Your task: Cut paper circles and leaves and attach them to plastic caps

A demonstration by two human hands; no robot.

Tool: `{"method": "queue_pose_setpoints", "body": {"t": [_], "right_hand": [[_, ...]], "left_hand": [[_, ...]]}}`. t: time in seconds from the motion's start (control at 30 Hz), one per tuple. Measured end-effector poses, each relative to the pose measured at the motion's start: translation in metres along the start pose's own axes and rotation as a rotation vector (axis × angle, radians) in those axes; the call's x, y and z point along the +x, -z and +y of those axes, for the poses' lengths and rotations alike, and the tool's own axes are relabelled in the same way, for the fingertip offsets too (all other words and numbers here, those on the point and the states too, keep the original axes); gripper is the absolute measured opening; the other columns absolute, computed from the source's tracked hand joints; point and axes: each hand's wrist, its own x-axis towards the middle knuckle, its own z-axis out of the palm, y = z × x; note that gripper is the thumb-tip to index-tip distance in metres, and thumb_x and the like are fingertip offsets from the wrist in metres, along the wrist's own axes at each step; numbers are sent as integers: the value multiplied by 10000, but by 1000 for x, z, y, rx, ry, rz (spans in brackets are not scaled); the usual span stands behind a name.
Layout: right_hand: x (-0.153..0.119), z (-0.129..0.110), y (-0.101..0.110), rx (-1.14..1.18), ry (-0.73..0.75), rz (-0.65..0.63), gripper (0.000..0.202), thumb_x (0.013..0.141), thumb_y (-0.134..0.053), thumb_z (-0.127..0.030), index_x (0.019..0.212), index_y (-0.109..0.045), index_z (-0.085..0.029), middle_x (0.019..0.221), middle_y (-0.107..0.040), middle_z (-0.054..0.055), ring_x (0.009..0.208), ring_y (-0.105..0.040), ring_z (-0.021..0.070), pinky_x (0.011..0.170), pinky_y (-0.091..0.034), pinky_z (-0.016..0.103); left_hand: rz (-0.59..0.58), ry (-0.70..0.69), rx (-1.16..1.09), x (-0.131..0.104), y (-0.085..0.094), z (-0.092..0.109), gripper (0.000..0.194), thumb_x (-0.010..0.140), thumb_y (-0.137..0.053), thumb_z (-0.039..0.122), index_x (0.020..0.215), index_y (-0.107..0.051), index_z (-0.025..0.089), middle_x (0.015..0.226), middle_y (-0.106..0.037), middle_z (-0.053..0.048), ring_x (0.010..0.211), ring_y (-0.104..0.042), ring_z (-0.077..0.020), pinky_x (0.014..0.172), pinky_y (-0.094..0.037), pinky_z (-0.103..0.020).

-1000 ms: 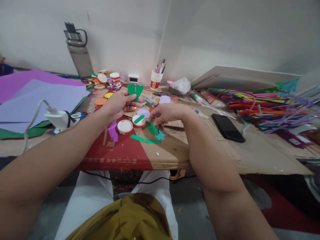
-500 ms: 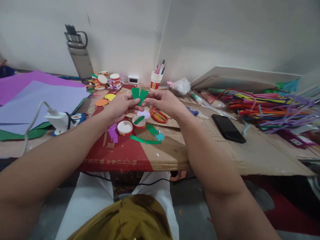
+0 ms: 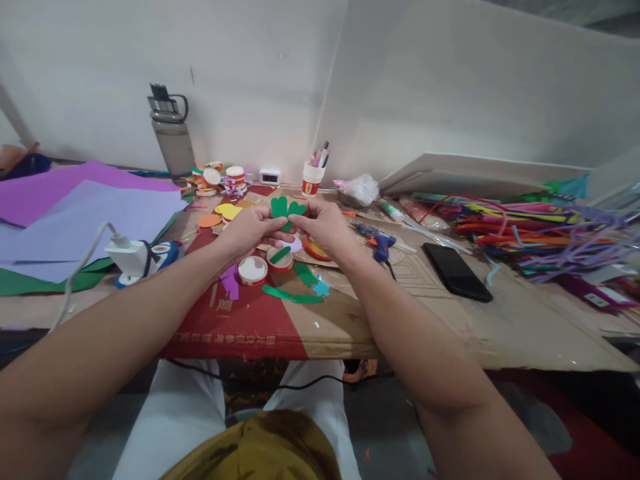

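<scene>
My left hand [image 3: 254,230] and my right hand [image 3: 324,225] are raised above the cardboard, close together. Between them are green heart-shaped paper pieces [image 3: 279,208], spread like clover leaves. My left fingers pinch the left leaf, and my right thumb and fingers pinch the right one. Below the hands lie two shallow white-and-red cup pieces [image 3: 253,269], one with a green strip [image 3: 281,255] across it. More green paper strips [image 3: 306,299], a light-blue flower cutout [image 3: 321,288] and purple paper pieces [image 3: 230,283] rest nearby. Orange-handled scissors [image 3: 315,251] are partly covered by my right hand.
A blue glue gun [image 3: 383,248] and a black phone [image 3: 457,271] lie to the right, before a heap of pipe cleaners [image 3: 530,230]. Pens stand in a paper cup [image 3: 313,180]. On the left are purple sheets [image 3: 95,217], a white charger [image 3: 129,259] and a bottle [image 3: 173,143].
The view has tilted up slightly, so things sit lower in the picture. The right green leaf has swung outward, and my right fingers now hold it. The glue gun shows more.
</scene>
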Motion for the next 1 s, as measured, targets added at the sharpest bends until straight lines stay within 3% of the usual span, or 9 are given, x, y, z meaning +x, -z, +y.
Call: {"method": "queue_pose_setpoints", "body": {"t": [0.33, 0.5, 0.6, 0.7, 1.0], "right_hand": [[1, -1, 0, 66, -56, 19, 107, 802, -668, -137, 731, -596, -173, 626, -605, -42, 508, -505, 72, 519, -418, 212], [5, 6, -2, 187, -104, 25, 187, 895, -601, -216, 713, -576, -176, 609, -603, -27, 492, -507, 72, 473, -410, 198], [5, 6, -2, 218, -102, 38, 179, 874, -655, -257, 735, -572, -182, 605, -591, -37, 488, -511, 73, 446, -403, 192], [3, 3, -1, 158, -87, 38, 214, 828, -711, -224, 692, -550, -185, 563, -561, -53, 457, -496, 68, 429, -389, 189], [8, 8, 1, 129, -116, 9, 189, 896, -584, -137, 713, -588, -184, 554, -581, -42, 425, -498, 72, 442, -418, 201]], "left_hand": [[-10, -10, -8, 1, 0, 1, 107, 819, -677, 87, 924, -697, 97, 776, -754, -83, 623, -717, -123, 516, -531, -152], [-22, -26, -46, 2, 3, 0, 120, 782, -728, 104, 898, -705, 95, 765, -750, -85, 618, -710, -119, 512, -522, -144], [-7, -13, -57, 2, 4, 0, 127, 765, -747, 104, 885, -706, 97, 754, -747, -80, 618, -713, -124, 508, -524, -146], [-22, -4, -41, 2, 3, 0, 139, 765, -750, 104, 896, -704, 99, 771, -754, -81, 623, -719, -132, 519, -538, -158], [-23, 57, -107, 2, 5, 3, 68, 848, -685, 141, 891, -705, 93, 809, -764, -118, 641, -740, -165, 490, -546, -169]]}}
